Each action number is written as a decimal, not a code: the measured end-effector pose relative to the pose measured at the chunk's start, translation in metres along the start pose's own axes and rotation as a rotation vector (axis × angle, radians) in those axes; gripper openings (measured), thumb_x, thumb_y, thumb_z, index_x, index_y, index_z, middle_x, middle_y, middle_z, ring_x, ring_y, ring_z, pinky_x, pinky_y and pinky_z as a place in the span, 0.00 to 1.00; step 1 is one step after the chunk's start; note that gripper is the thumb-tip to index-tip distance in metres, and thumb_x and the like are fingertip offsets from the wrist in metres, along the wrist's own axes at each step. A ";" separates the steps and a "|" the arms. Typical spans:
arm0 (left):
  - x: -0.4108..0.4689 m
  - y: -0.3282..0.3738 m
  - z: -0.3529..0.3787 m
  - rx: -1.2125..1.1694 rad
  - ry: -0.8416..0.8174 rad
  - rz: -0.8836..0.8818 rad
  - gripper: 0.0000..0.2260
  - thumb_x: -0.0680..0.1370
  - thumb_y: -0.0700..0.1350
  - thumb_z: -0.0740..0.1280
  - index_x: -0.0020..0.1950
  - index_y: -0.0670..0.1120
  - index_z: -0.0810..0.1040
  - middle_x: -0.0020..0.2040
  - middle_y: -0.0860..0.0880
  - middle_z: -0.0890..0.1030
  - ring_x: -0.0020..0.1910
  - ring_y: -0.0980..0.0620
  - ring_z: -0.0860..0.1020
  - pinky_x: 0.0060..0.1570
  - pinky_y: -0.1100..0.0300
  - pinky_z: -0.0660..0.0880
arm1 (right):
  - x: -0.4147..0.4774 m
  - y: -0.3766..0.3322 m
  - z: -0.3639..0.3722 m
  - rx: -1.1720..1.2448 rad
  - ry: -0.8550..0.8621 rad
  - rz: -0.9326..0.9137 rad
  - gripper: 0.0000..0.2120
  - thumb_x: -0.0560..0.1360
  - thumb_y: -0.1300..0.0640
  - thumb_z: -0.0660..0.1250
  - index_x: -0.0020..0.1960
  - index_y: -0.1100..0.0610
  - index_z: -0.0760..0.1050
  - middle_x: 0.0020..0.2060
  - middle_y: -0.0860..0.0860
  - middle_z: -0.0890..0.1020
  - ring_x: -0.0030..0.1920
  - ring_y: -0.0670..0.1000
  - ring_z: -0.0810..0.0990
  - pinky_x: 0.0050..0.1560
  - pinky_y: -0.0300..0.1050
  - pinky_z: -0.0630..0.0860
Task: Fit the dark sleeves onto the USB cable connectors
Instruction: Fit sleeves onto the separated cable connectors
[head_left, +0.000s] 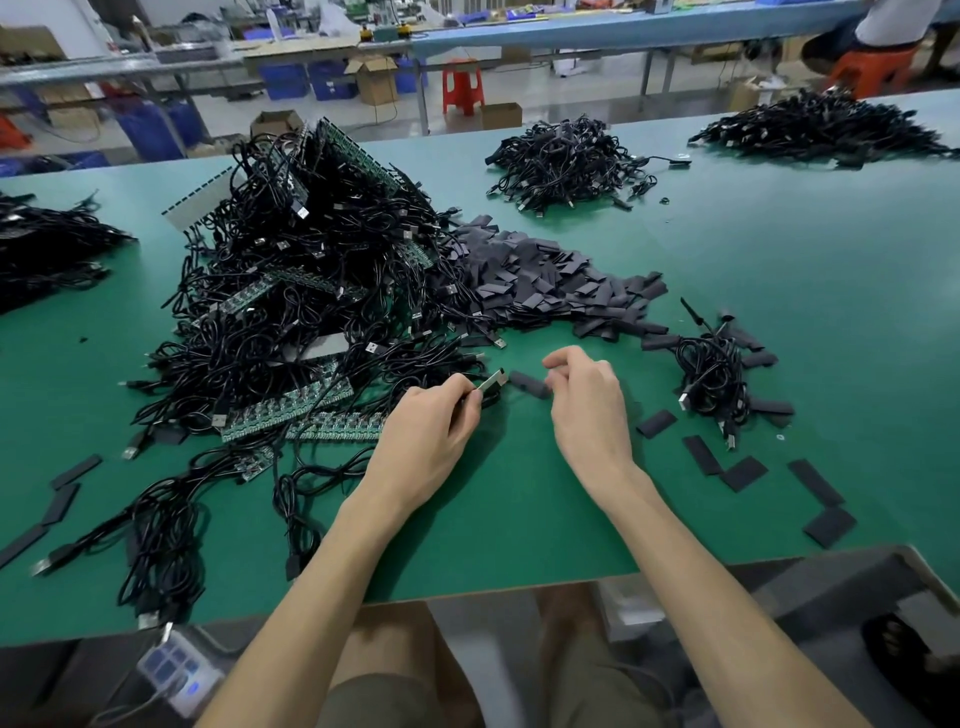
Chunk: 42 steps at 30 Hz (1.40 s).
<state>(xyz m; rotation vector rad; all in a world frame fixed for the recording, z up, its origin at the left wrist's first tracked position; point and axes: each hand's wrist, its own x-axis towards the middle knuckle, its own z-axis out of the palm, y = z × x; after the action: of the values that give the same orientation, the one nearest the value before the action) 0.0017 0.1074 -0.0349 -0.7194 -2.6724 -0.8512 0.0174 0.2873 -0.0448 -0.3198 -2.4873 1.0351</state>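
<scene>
Item: sleeve fitting, alignment step. Left hand (431, 421), fingers curled, pinches a USB connector (492, 382) with the metal end pointing to 2 o'clock. Right hand (587, 400) pinches one dark sleeve (530, 385), just beside the plug at its 3 o'clock, not yet touching. Next move, by judgement: open the sleeve mouth square to the plug and slide it on. Stock: cable pile (301, 291) at 10 o'clock of the hands; sleeve heap (545, 280) at 1 o'clock. Surface: green mat (519, 519). Room: workshop benches, red stool (462, 85) at 12 o'clock.
</scene>
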 end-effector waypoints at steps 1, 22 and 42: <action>0.000 0.000 0.000 0.001 -0.002 -0.001 0.11 0.86 0.47 0.60 0.47 0.44 0.74 0.29 0.51 0.73 0.29 0.48 0.71 0.39 0.71 0.63 | 0.000 0.000 -0.001 0.007 0.005 0.008 0.11 0.83 0.65 0.60 0.60 0.58 0.77 0.46 0.49 0.81 0.55 0.53 0.75 0.52 0.51 0.73; -0.002 0.001 0.000 0.021 0.022 0.018 0.09 0.85 0.47 0.61 0.47 0.46 0.73 0.29 0.52 0.74 0.34 0.52 0.72 0.44 0.74 0.64 | 0.000 0.002 0.005 0.080 -0.266 -0.142 0.15 0.75 0.54 0.76 0.56 0.53 0.73 0.45 0.43 0.76 0.47 0.49 0.73 0.55 0.49 0.74; -0.002 0.002 -0.002 0.011 0.007 0.075 0.15 0.88 0.43 0.53 0.43 0.42 0.68 0.29 0.44 0.71 0.31 0.36 0.69 0.37 0.57 0.55 | 0.000 -0.002 -0.004 0.856 -0.234 0.001 0.06 0.80 0.65 0.70 0.56 0.62 0.79 0.45 0.56 0.85 0.41 0.58 0.88 0.38 0.44 0.83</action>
<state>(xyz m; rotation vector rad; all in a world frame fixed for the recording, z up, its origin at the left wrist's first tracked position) 0.0046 0.1072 -0.0334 -0.8072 -2.6237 -0.8173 0.0188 0.2889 -0.0410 0.0738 -1.9632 2.0844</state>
